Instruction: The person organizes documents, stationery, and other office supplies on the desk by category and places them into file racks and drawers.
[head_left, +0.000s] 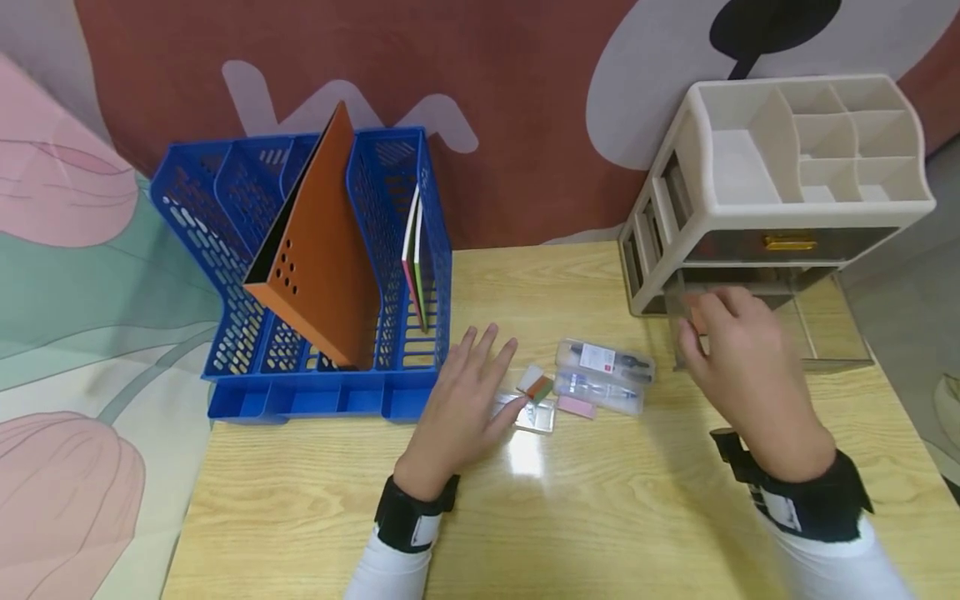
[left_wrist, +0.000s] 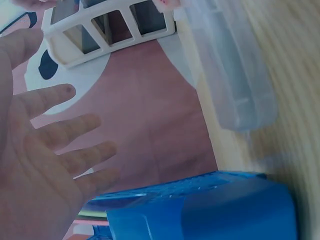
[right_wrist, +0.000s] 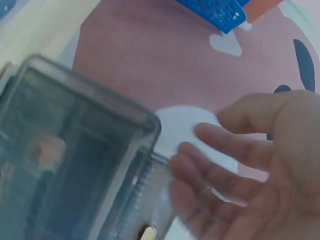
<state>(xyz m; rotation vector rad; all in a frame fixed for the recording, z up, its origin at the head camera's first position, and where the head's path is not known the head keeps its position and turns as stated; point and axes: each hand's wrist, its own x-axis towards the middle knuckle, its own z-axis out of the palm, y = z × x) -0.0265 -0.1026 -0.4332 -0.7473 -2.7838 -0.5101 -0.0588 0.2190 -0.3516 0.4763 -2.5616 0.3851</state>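
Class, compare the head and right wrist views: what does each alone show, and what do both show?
Only the head view shows the left hand, the white sleeves and the top compartments of the white cabinet. Only the right wrist view shows the palm side of the right hand. Both show that hand, the clear drawer, the blue rack and the orange folder.

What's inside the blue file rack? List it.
The blue file rack holds an orange file folder and thin booklets with pink and green edges. The orange file folder hides whatever lies directly behind it.
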